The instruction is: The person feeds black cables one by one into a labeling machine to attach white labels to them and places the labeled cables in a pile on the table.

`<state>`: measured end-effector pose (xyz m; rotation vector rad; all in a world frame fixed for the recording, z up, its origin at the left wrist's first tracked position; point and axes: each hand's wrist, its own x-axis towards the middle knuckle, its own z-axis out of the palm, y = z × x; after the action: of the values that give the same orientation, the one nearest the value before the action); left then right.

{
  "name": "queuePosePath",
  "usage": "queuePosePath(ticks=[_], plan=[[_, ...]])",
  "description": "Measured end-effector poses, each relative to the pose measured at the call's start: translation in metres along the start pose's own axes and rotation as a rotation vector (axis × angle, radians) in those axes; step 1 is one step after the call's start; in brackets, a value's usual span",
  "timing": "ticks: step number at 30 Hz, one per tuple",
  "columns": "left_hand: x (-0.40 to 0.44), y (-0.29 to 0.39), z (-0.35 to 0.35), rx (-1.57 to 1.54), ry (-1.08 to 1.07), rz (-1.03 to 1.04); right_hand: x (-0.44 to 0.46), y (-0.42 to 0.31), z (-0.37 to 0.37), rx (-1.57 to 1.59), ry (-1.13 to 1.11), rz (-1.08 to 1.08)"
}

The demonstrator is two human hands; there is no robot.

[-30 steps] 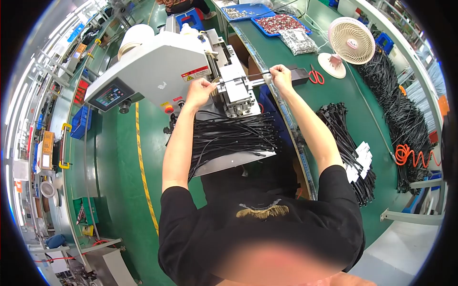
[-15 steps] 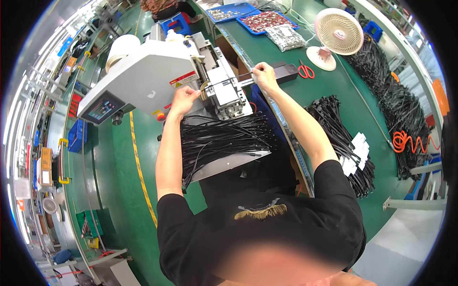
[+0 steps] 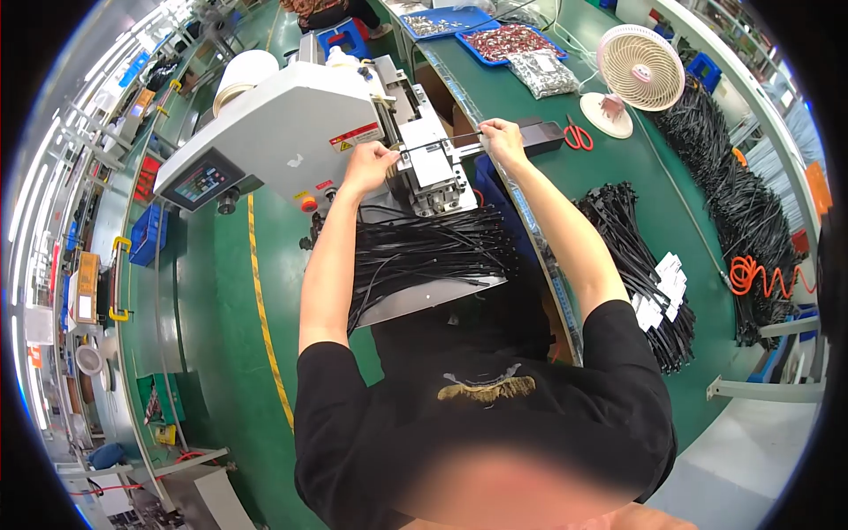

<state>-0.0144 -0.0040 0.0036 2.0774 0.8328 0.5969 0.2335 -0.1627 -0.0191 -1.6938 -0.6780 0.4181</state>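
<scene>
A thin black cable (image 3: 442, 141) runs across the white top plate of a bench machine (image 3: 296, 124). My left hand (image 3: 371, 166) is closed in a pinch at the cable's left end, close beside the machine's working head. On the other side, the fingers of my right hand (image 3: 503, 141) pinch the cable's right end, near a dark box-like part (image 3: 541, 137). Below my hands, a pile of black cables (image 3: 433, 252) lies on a metal tray (image 3: 420, 305) in front of me. Fine detail at both fingertips is too small to make out.
Red scissors (image 3: 579, 135), a fan (image 3: 640, 69) and a bundle of labelled black cables (image 3: 618, 238) are on the green bench to the right. Blue trays of small parts (image 3: 512, 41) sit farther back. The machine's touch screen (image 3: 201, 181) is at left.
The whole view has shifted slightly. My left hand has moved a little forward and right, closer to the machine's head; my right hand stays about where it was, still pinching the cable.
</scene>
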Motion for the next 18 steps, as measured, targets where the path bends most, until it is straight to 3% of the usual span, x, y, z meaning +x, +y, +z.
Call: queuePosePath(ticks=[7,18], plan=[[0.006,-0.001,-0.004,0.104,-0.070,0.034,-0.002,0.002,0.002,-0.097,0.060,-0.115],[0.010,0.000,-0.006,0.104,-0.105,-0.052,-0.001,0.001,0.000,-0.117,-0.005,-0.061]])
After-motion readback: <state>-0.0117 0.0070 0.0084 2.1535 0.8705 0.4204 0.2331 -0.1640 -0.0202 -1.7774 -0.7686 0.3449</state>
